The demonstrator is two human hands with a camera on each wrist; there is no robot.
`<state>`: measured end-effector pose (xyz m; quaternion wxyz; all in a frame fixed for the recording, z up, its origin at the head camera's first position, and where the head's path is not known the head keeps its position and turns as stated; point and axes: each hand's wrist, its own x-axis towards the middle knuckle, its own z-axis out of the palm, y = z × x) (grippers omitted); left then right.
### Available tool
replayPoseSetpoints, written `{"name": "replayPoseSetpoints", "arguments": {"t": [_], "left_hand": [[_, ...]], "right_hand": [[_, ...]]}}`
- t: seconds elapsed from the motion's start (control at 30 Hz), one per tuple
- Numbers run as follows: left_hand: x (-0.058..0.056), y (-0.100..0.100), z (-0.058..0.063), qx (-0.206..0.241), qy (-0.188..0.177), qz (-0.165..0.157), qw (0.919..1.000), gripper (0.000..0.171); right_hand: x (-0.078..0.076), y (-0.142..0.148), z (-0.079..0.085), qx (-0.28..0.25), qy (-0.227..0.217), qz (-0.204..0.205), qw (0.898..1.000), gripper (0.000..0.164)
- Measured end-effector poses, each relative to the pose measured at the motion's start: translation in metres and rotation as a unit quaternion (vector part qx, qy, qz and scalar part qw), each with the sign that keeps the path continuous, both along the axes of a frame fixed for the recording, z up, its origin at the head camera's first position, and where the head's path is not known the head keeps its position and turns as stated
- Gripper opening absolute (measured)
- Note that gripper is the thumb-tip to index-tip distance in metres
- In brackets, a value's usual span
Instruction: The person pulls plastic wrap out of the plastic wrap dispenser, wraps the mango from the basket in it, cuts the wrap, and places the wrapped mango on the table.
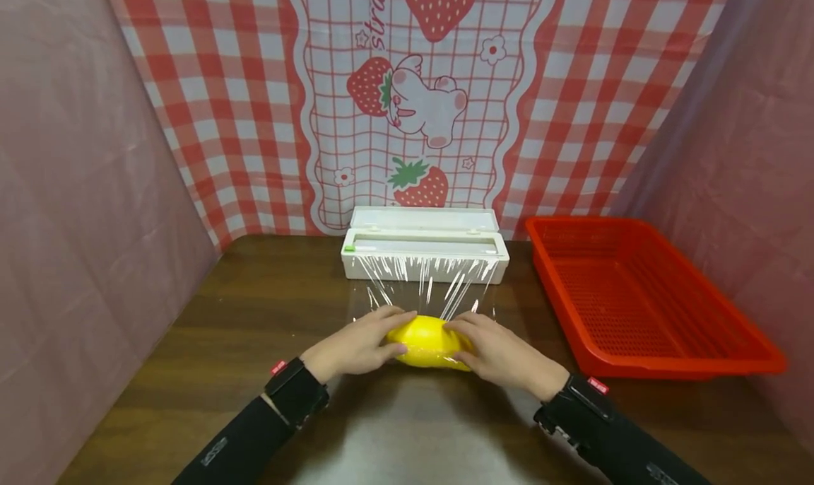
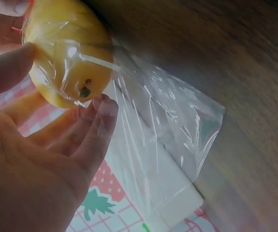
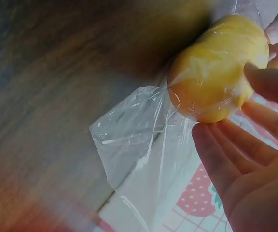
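A smooth, oblong yellow fruit (image 1: 425, 341), its exact kind unclear, is held level above the table between both hands. Clear cling film (image 2: 168, 113) covers it and stretches to a white cling film dispenser (image 1: 426, 267) whose lid stands up. At the fruit's left end, my left hand (image 1: 362, 340) grips it with the thumb on the near side and fingers on the far side. My right hand (image 1: 502, 351) holds the other end the same way. A small dark stem spot shows at one end in the left wrist view. Loose film (image 3: 129, 128) spreads out past the fruit's ends.
A red plastic basket (image 1: 674, 363) stands on the right of the brown wooden table (image 1: 254, 301). Behind the dispenser hangs a red-and-white checked cloth (image 1: 242, 117) with strawberry prints. Pink curtains (image 1: 76, 223) close off both sides.
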<state>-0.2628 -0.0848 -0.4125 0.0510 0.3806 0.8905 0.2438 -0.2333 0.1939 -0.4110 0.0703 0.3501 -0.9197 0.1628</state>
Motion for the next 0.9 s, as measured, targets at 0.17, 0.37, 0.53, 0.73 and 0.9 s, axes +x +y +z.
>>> {"name": "replayPoseSetpoints", "arguments": {"t": [0.17,0.37,0.53,0.73,0.9], "left_hand": [[-0.003,0.002,0.000,0.007,0.001,-0.003,1.0000,0.059],[-0.011,0.007,0.001,0.032,-0.020,0.007,0.9993,0.048],[-0.020,0.010,0.003,0.033,-0.057,0.025,0.9975,0.036],[-0.029,0.009,0.004,0.051,-0.100,0.041,0.9928,0.030],[-0.035,0.009,0.003,0.059,-0.111,0.042,0.9911,0.028]], "right_hand": [[-0.005,0.000,0.000,-0.012,-0.008,-0.005,1.000,0.044],[-0.012,0.003,0.001,-0.048,-0.034,-0.014,0.998,0.045],[-0.020,0.006,0.002,-0.063,-0.047,-0.012,0.997,0.036],[-0.029,0.007,0.004,-0.078,-0.062,-0.006,0.995,0.024],[-0.031,0.004,0.006,-0.091,-0.010,-0.021,0.996,0.020]]}}
